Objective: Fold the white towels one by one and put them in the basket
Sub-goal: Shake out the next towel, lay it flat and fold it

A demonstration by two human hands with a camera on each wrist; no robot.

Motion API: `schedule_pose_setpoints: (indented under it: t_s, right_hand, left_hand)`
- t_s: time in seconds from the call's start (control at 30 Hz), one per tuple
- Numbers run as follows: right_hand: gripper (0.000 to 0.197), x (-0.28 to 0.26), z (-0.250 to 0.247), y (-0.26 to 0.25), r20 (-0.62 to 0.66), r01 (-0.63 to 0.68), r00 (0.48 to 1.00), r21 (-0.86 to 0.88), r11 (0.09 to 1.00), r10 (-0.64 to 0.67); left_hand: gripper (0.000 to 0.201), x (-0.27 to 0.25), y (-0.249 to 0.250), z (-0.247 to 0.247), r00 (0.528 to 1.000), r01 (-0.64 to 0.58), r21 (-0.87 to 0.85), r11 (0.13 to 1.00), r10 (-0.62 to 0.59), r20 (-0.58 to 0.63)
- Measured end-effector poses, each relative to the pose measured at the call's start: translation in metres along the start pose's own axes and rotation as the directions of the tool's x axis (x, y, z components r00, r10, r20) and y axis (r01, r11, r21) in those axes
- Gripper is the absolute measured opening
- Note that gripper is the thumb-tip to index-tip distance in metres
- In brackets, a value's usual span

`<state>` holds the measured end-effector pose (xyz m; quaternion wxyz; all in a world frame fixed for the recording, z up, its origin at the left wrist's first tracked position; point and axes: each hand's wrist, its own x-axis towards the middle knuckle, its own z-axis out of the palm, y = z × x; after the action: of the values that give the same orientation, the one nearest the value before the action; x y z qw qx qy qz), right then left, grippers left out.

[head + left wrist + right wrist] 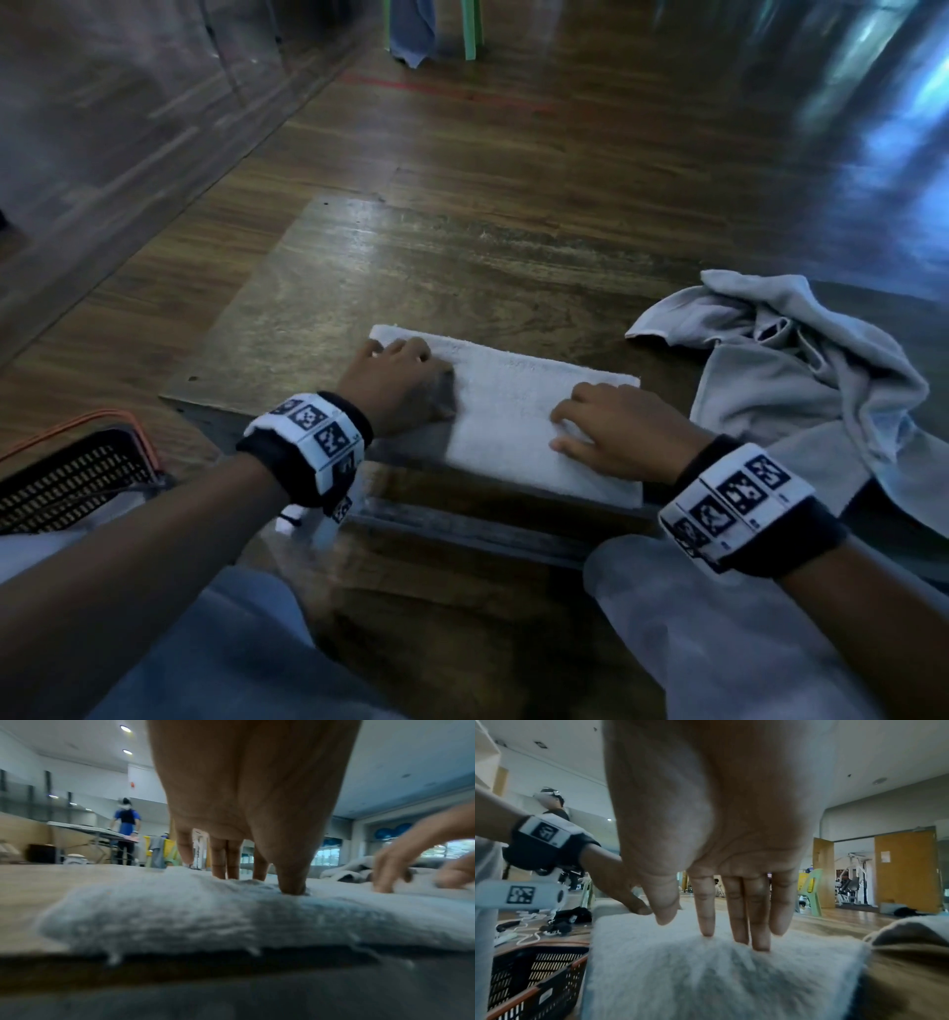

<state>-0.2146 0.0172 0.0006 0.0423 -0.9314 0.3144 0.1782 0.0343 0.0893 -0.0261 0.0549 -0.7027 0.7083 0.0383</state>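
Note:
A white towel folded into a long rectangle lies flat on a low wooden board. My left hand presses on its left end with straight fingers. Over on the right part, my right hand lies flat with its fingers spread on the towel. A crumpled pile of unfolded pale towels sits to the right. The dark mesh basket with an orange rim stands at the lower left, and the right wrist view shows the basket beside the towel.
The board rests on a wooden floor. My knees in pale trousers are at the bottom of the head view. A green chair leg with a cloth stands far ahead. A person works at a table in the background.

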Motion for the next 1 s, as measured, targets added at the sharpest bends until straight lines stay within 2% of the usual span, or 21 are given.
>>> schedule_pose_setpoints:
  t_s: [0.07,0.13,0.2,0.3,0.37,0.47,0.57,0.63,0.77,0.87,1.0]
  right_hand:
    - [0.042,0.005,0.000,0.005,-0.002,0.027,1.000,0.051,0.998,-0.027]
    - [0.042,0.011,0.001,0.018,-0.015,0.021,1.000,0.029,0.999,-0.021]
    - [0.041,0.015,0.003,0.034,-0.046,-0.031,0.998,0.040,0.999,0.033]
    - [0.036,0.020,0.003,0.057,-0.131,-0.098,0.985,0.103,0.990,0.111]
    - [0.030,0.024,0.002,0.066,-0.147,-0.123,0.978,0.151,0.981,0.145]
    - [0.027,0.030,-0.002,0.069,-0.131,-0.143,0.977,0.190,0.971,0.169]
    - [0.028,0.032,-0.002,0.069,-0.115,-0.157,0.976,0.223,0.962,0.186]
    - [0.027,0.033,0.001,0.069,-0.099,-0.168,0.976,0.224,0.960,0.194]
    - [0.024,0.034,0.007,0.070,-0.109,-0.184,0.971,0.236,0.954,0.214]
    - [0.018,0.034,0.006,0.071,-0.104,-0.181,0.969,0.319,0.930,0.224]
    - [0.016,0.032,0.004,0.074,-0.109,-0.168,0.963,0.473,0.865,0.247]
  left_hand:
    - [0.042,0.010,-0.011,-0.004,0.995,0.096,-0.028,0.995,-0.096,-0.002]
    - [0.031,0.016,-0.019,-0.004,0.984,0.166,-0.004,0.986,-0.166,-0.056]
    - [0.026,0.018,-0.019,-0.002,0.980,0.161,0.040,0.986,-0.155,-0.126]
    - [0.027,0.015,0.003,-0.004,0.991,0.035,-0.001,0.999,-0.035,-0.127]
    - [0.028,0.009,0.026,-0.004,0.988,-0.111,-0.086,0.990,0.100,-0.116]
    - [0.032,-0.001,0.059,0.000,0.942,-0.327,-0.128,0.936,0.313,-0.118]
    - [0.037,-0.008,0.084,0.008,0.883,-0.460,-0.110,0.881,0.440,-0.166]
    - [0.043,-0.012,0.095,0.014,0.859,-0.493,-0.084,0.866,0.469,-0.205]
    - [0.045,-0.015,0.105,0.023,0.842,-0.497,-0.053,0.866,0.466,-0.273]
    - [0.036,-0.015,0.105,0.023,0.829,-0.504,-0.050,0.862,0.466,-0.309]
    - [0.025,-0.016,0.103,0.017,0.834,-0.501,-0.047,0.864,0.467,-0.293]
